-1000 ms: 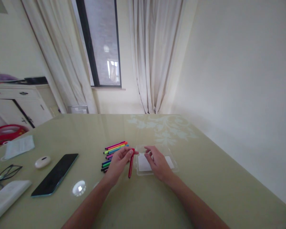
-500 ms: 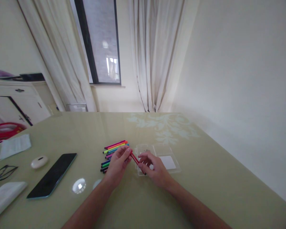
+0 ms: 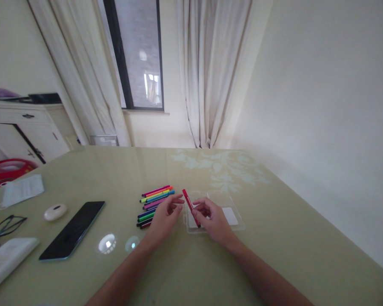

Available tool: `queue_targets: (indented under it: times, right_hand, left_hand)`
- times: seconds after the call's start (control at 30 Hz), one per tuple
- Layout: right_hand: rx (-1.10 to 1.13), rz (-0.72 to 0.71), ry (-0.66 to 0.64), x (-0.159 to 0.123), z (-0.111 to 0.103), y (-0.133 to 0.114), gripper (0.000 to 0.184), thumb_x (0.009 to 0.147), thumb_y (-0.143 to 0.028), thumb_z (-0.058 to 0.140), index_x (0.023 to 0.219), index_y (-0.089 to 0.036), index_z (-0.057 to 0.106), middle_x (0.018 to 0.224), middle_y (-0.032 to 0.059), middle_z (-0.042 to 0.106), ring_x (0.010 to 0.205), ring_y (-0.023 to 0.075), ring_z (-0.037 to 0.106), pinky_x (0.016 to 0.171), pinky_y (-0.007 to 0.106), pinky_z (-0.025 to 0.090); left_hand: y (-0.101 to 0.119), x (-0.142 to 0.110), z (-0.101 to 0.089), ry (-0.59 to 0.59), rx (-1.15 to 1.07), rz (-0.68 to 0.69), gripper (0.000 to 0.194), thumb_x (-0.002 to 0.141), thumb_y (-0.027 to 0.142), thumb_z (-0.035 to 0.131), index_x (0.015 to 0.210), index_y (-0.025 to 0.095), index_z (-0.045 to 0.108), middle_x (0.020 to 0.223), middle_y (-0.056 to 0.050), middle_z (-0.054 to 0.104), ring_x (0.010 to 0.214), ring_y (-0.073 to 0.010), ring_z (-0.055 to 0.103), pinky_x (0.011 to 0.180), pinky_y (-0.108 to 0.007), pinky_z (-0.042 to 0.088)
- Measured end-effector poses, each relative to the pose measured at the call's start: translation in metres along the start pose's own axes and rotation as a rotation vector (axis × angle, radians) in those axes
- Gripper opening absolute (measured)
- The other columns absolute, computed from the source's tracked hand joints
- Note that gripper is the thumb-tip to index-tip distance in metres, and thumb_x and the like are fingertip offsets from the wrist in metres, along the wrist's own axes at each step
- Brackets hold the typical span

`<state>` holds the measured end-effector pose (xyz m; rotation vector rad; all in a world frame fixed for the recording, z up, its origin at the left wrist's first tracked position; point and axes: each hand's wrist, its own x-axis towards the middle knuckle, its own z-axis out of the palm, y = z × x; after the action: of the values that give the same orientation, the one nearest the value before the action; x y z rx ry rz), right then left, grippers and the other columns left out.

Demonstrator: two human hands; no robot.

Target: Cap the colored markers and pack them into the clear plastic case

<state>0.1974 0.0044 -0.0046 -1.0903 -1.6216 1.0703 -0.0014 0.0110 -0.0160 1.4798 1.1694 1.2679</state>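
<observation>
Between the fingers and thumb of my right hand [image 3: 212, 219] is a red marker pen [image 3: 188, 200], tilted with its top end up and to the left. My left hand [image 3: 166, 216] is just left of the pen, fingers apart and holding nothing. Below the pen and my right hand lies a clear plastic case [image 3: 239, 219] with a white card [image 3: 230, 216] in it. Several coloured marker pens [image 3: 155, 193] lie in a row beside and partly behind my left hand, which hides some of their ends.
To the left lie a black phone [image 3: 73, 231], a white oval case [image 3: 55, 211], glasses [image 3: 8, 229], a face mask [image 3: 23, 190] and a white slab-like object [image 3: 11, 261]. The table [image 3: 191, 272] meets a wall on the right; curtains hang beyond its far edge.
My left hand has let go of the red marker pen and drawn slightly away. The pen is now in my right hand alone, and more upright. The view has shifted a little.
</observation>
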Motion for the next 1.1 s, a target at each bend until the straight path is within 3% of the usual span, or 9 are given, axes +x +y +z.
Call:
queue_targets:
  times: [0.13, 0.27, 0.43, 0.83, 1.1]
  right_hand:
    - [-0.109, 0.023, 0.096, 0.004, -0.006, 0.007, 0.029, 0.087, -0.042, 0.071, 0.104, -0.019, 0.067, 0.078, 0.0023, 0.070, 0.069, 0.0168, 0.067, 0.061, 0.028, 0.055]
    - [-0.208, 0.034, 0.058, 0.004, -0.007, 0.009, 0.017, 0.088, -0.034, 0.068, 0.098, -0.020, 0.067, 0.076, 0.0017, 0.070, 0.064, 0.0158, 0.067, 0.059, 0.026, 0.054]
    - [-0.292, 0.015, 0.017, 0.001, -0.004, 0.006, 0.013, 0.090, -0.029, 0.065, 0.099, -0.020, 0.069, 0.084, 0.0037, 0.073, 0.064, 0.0158, 0.068, 0.058, 0.026, 0.053]
    - [-0.295, -0.065, -0.098, -0.002, -0.003, 0.004, 0.016, 0.098, -0.028, 0.059, 0.106, -0.020, 0.070, 0.100, 0.0056, 0.069, 0.072, 0.0143, 0.071, 0.066, 0.025, 0.057]
    - [-0.282, -0.023, -0.127, -0.001, -0.005, 0.006, 0.015, 0.097, -0.028, 0.061, 0.105, -0.021, 0.071, 0.088, 0.0033, 0.072, 0.073, 0.0166, 0.070, 0.066, 0.026, 0.055]
  left_hand:
    - [-0.003, -0.006, 0.001, -0.051, 0.325, 0.146, 0.030, 0.092, 0.028, 0.059, 0.120, 0.019, 0.069, 0.113, -0.011, 0.073, 0.091, -0.0230, 0.069, 0.082, -0.038, 0.056]
    - [-0.002, -0.011, 0.005, -0.154, 0.458, 0.204, 0.024, 0.094, 0.025, 0.057, 0.113, 0.021, 0.071, 0.113, -0.010, 0.071, 0.099, -0.0251, 0.068, 0.092, -0.041, 0.054]
    - [-0.002, -0.014, 0.006, -0.216, 0.478, 0.240, 0.023, 0.095, 0.024, 0.057, 0.114, 0.023, 0.070, 0.111, -0.009, 0.071, 0.100, -0.0243, 0.068, 0.090, -0.037, 0.054]
    - [0.004, -0.015, 0.008, -0.243, 0.538, 0.252, 0.023, 0.098, 0.021, 0.053, 0.114, 0.024, 0.069, 0.108, -0.007, 0.068, 0.099, -0.0238, 0.066, 0.087, -0.034, 0.051]
    - [0.003, -0.015, 0.007, -0.255, 0.565, 0.271, 0.020, 0.097, 0.019, 0.054, 0.108, 0.025, 0.071, 0.104, -0.006, 0.068, 0.095, -0.0227, 0.066, 0.084, -0.032, 0.049]
